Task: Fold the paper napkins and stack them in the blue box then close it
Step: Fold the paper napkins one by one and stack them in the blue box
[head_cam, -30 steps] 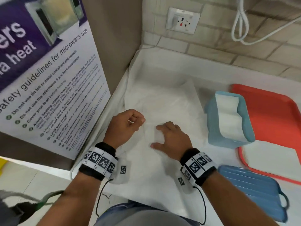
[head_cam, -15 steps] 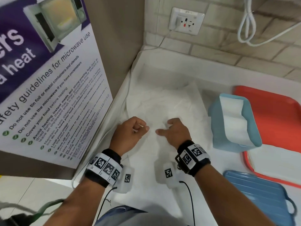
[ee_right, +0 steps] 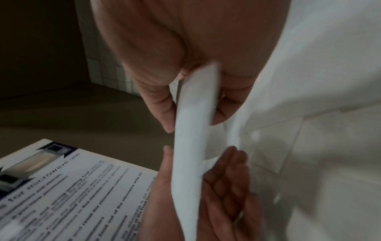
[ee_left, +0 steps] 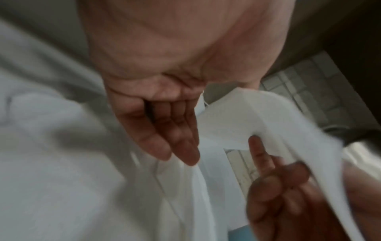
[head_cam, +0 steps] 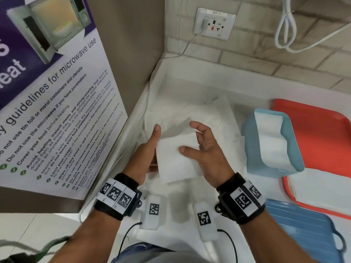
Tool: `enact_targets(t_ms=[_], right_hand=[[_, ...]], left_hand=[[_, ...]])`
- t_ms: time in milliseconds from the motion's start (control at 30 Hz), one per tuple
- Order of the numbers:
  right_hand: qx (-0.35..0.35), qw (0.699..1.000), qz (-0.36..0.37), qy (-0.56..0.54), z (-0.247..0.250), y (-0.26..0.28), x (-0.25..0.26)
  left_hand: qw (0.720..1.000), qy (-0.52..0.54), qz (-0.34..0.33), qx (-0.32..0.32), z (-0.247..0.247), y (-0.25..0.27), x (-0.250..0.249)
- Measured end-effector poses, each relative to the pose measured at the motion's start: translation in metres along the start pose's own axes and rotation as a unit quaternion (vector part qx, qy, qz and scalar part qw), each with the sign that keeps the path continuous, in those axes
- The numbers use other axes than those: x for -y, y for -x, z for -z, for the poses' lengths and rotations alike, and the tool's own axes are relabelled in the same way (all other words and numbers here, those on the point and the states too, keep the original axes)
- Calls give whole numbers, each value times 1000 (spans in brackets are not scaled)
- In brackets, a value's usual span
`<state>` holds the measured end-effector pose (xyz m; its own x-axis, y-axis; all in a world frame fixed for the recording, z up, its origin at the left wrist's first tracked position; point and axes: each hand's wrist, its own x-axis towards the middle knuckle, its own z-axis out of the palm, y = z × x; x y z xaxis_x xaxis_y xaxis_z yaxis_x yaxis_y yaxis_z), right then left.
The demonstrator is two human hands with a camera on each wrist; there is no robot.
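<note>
A folded white napkin (head_cam: 176, 158) is held up above the counter between both hands. My right hand (head_cam: 205, 150) pinches its right edge, thumb on top and fingers behind; the right wrist view shows the napkin (ee_right: 195, 114) between thumb and fingers. My left hand (head_cam: 152, 149) lies along the left edge with thumb raised and fingers (ee_left: 177, 138) straight, a gap showing beside the napkin (ee_left: 268, 114). The blue box (head_cam: 252, 160) stands open at the right with folded napkins (head_cam: 269, 143) inside. Its blue lid (head_cam: 303, 236) lies near the front right.
Loose unfolded napkins (head_cam: 190, 114) cover the counter behind my hands. An orange tray (head_cam: 322, 133) at the right carries a white sheet (head_cam: 322, 186). A microwave poster (head_cam: 57, 111) on a panel walls off the left. A socket (head_cam: 214, 23) and white cables are on the brick wall.
Both hands were down on the napkin on the counter; now they have turned palm-inward and lifted the folded napkin off the surface, toward me.
</note>
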<state>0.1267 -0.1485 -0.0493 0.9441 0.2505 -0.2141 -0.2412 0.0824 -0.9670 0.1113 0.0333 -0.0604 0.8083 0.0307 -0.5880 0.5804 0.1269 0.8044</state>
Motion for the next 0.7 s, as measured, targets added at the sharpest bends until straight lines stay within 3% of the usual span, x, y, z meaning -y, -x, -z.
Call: enact_targets(t_ms=[100,200,300,433,567,700], right_hand=[[28,999,-13,25,4,12,-6],[52,994,-59,81,14,17,-20],[-34,979,-87,180,30,11,-28],[-138,936,-62,319,59,-13,-27],[-134,902,-67,405,70,-31,-18],[-112,874,-117,458,70,-39,-21]], left_hand=[[992,104,-31,61,-3,1,-2],[990,111,-79,22,-4,0,-3],[987,77,-133,-36,1,-4,-3],[983,100,-150,-33,6,-3,-7],[981,125,-145,-40,7,-1,-12],[974,136,-161,-87,11,-6,-13]])
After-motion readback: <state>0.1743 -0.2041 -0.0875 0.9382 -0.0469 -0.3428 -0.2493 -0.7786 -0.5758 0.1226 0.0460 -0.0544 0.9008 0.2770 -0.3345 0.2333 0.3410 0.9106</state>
